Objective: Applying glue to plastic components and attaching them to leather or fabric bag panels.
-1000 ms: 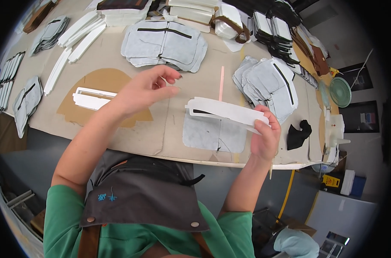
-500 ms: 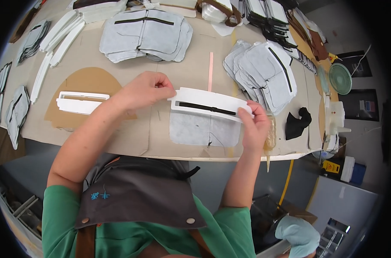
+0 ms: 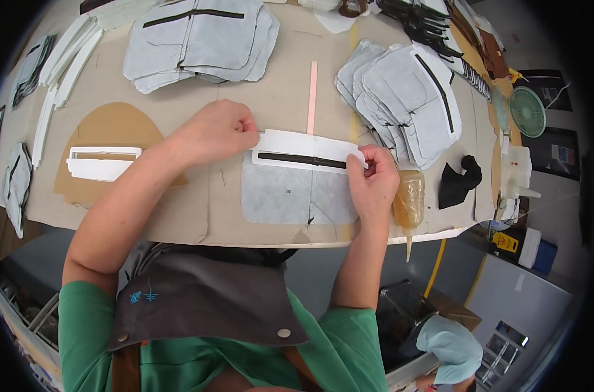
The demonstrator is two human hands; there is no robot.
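Observation:
Between my hands is a white strip with a long slot (image 3: 297, 142), pinched at its left end by my left hand (image 3: 220, 129) and at its right end by my right hand (image 3: 374, 181). It lies over the upper part of a grey fabric panel (image 3: 280, 196) on the table. Through the slot a black zipper (image 3: 290, 159) shows. Both hands are closed, with thumb and fingers together at the strip's ends. A squeeze bottle of amber liquid (image 3: 409, 199) lies beside my right hand, its nozzle past the table edge.
Stacked grey panels (image 3: 199, 49) lie at the back, with another pile (image 3: 401, 98) at the right. A brown rounded board (image 3: 117, 124) with a white slotted piece (image 3: 104, 168) is left. A pink strip (image 3: 312, 98) and black cloth (image 3: 459, 183) lie nearby. Another person (image 3: 448, 349) is at lower right.
The white strip, bowed and raised off the panel before, now lies flatter over it, its slot framing the zipper. My right hand has moved slightly left and down with it. The view has shifted a little.

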